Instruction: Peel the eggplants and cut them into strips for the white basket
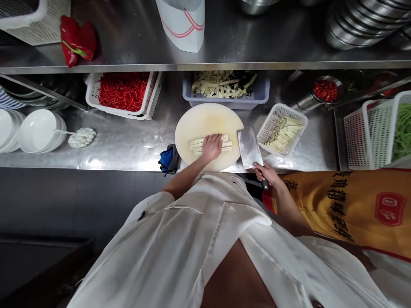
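Observation:
My left hand [212, 147] lies with its fingers stretched over several long pale vegetable strips [196, 145] on the round white cutting board [205, 119]. In my right hand [268, 174] is the black handle of a wide cleaver [249, 146]. The cleaver's blade lies flat at the board's right edge, beside the strips and apart from them. Just right of the blade, a white basket [303, 121] holds more pale strips [284, 131]. Behind the board, a grey-blue tub [224, 102] contains pale and dark-skinned strips.
Red chillies [123, 92] fill a white basket at the back left. White bowls [37, 130] and a blue pouch [167, 159] stand left of the board. A steel shelf [224, 55] spans above. At right are green-bean baskets [369, 132] and a person's yellow apron [362, 205].

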{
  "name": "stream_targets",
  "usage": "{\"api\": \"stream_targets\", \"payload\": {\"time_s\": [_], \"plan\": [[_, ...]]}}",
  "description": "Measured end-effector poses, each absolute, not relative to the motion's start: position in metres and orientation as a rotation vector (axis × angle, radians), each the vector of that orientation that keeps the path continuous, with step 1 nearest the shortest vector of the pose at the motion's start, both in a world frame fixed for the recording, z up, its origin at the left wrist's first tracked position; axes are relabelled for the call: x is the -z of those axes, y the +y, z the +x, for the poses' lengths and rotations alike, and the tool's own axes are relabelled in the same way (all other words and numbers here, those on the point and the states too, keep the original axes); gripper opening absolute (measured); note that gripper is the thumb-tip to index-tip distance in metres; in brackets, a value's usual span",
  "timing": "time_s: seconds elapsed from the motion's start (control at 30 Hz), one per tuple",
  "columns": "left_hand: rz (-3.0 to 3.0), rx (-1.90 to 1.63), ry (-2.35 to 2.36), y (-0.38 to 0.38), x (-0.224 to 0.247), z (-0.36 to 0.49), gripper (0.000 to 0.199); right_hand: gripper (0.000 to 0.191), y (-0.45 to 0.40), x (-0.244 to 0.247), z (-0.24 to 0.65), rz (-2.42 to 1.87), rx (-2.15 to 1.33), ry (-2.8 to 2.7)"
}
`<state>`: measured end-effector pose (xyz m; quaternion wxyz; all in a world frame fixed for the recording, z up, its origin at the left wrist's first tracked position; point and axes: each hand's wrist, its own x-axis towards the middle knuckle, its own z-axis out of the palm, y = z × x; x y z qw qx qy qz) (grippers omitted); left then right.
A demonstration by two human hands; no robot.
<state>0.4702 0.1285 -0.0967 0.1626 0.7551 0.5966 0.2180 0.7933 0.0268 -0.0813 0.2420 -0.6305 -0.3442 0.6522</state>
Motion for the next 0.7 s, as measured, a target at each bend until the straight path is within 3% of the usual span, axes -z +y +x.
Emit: {"api": "stream_targets", "payload": {"time_s": [0.1, 0.23, 0.43, 0.6, 0.7], "plan": [[2.197, -0.532, 1.603, 0.156, 0.1, 0.423, 0.043, 0.057, 0.01, 0.09, 0.788, -1.699, -1.764, -0.892], [2.259, -0.292, 1.31, 0.189, 0.094, 0.384, 0.044, 0.058, -0.013, 0.103, 0.765, -1.658, -1.7, -0.803], [2.314, -0.15, 1.251, 0.214, 0.088, 0.407, 0.036, 0.054, -0.033, 0.115, 0.751, -1.742, -1.622, -0.793], [2.362, -0.149, 1.206, 0.225, 0.081, 0.418, 0.057, 0.054, -0.036, 0.12, 0.746, -1.868, -1.467, -0.821], [2.341, -0.233, 1.033, 0.222, 0.082, 0.423, 0.052, 0.053, -0.033, 0.121, 0.742, -1.943, -1.379, -0.854]]}}
